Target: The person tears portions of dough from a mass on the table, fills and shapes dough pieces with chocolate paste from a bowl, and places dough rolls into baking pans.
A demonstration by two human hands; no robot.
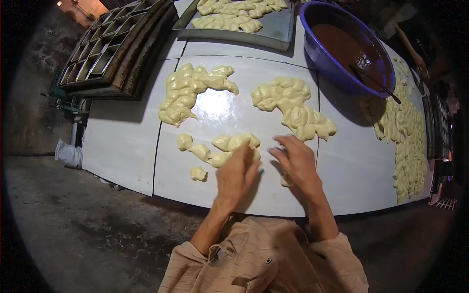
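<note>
My left hand [238, 172] is over the near cluster of pale yellow dough pieces [222, 158], touching or just above its right end. Its fingers are stretched out, with the thumb apart, and its far side hides some dough. My right hand [298, 161] hovers above the white tabletop, fingers bent and apart, with nothing seen in it. Just beyond it lies a larger dough cluster [293, 105]. A small dough lump [286, 181] shows beneath the right palm, partly hidden. Left of my left hand sits a loose dough piece [198, 173].
Another dough cluster [181, 95] lies at the table's far left. Stacked blackened moulds [112, 46] stand at the left edge, and a metal tray [273, 36] of dough at the back. A purple basin [312, 41] holds brown liquid and a ladle-like utensil. Many dough pieces [408, 141] cover the right side; another person's arm [410, 46] is beyond.
</note>
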